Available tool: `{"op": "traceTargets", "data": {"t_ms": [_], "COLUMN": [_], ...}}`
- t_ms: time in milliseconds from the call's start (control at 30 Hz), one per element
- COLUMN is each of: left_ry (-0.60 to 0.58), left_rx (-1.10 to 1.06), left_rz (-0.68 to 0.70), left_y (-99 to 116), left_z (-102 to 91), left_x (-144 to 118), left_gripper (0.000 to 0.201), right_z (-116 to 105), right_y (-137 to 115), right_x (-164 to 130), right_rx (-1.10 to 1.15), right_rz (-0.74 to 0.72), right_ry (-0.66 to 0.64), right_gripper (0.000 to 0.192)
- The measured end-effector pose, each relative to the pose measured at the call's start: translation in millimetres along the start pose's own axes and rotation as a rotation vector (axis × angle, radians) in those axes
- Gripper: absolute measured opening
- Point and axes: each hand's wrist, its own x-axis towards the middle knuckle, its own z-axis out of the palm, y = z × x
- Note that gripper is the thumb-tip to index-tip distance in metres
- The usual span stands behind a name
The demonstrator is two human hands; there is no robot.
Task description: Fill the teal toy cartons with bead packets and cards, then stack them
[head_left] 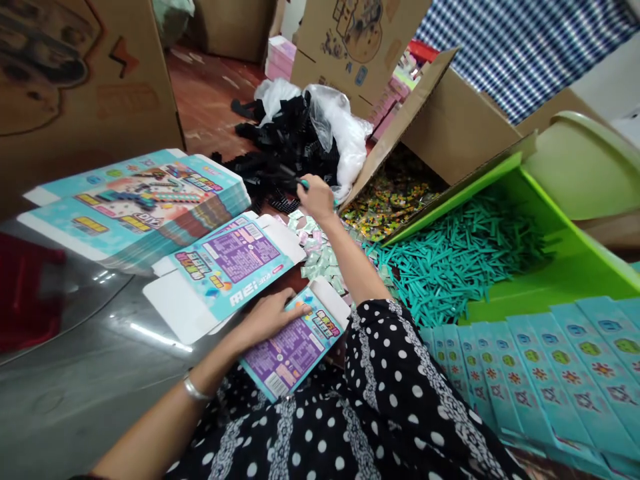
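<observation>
My left hand grips a small teal and purple carton over my lap, thumb across its printed face; an end flap stands open at its upper right. Stretched forward, my right hand is closed at the edge of a heap of black plastic parts. Bits of teal show on both sides of its fingers, apparently a teal plastic stick, and a dark part lies at the fingertips; whether that is held too I cannot tell. Below that hand lie many small pale green and pink packets.
Flattened cartons are stacked at left, with a loose flat carton beside them. A tilted green bin spills teal sticks. Behind it, a cardboard box holds small colourful packets. Filled teal cartons stand in rows at right.
</observation>
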Motion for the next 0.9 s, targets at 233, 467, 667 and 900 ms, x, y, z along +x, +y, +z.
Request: {"op": "traceTargets", "data": {"t_ms": [233, 467, 667, 900], "left_ry": [0.090, 0.236, 0.267, 0.325], "left_rx": [-0.170, -0.292, -0.435, -0.210], "left_rz": [0.015, 0.040, 0.072, 0.120], "left_y": [5, 22, 42, 51], "left_z": [-5.9, -4.6, 9.4, 9.3], "left_x": [-3, -9, -18, -23], "left_gripper": [0.062, 0.071, 0.071, 0.068], "right_z": [-94, -122, -147, -195], "right_y": [66, 56, 47, 45], "right_x": [-101, -224, -262, -265], "right_rx": [0.706, 0.887, 0.646, 0.819], "right_rz": [0.224, 0.237, 0.066, 0.157], "right_ry": [0.075, 0.084, 0.007, 0.451], "right_gripper": [0.026, 0.031, 0.025, 0.070]}}
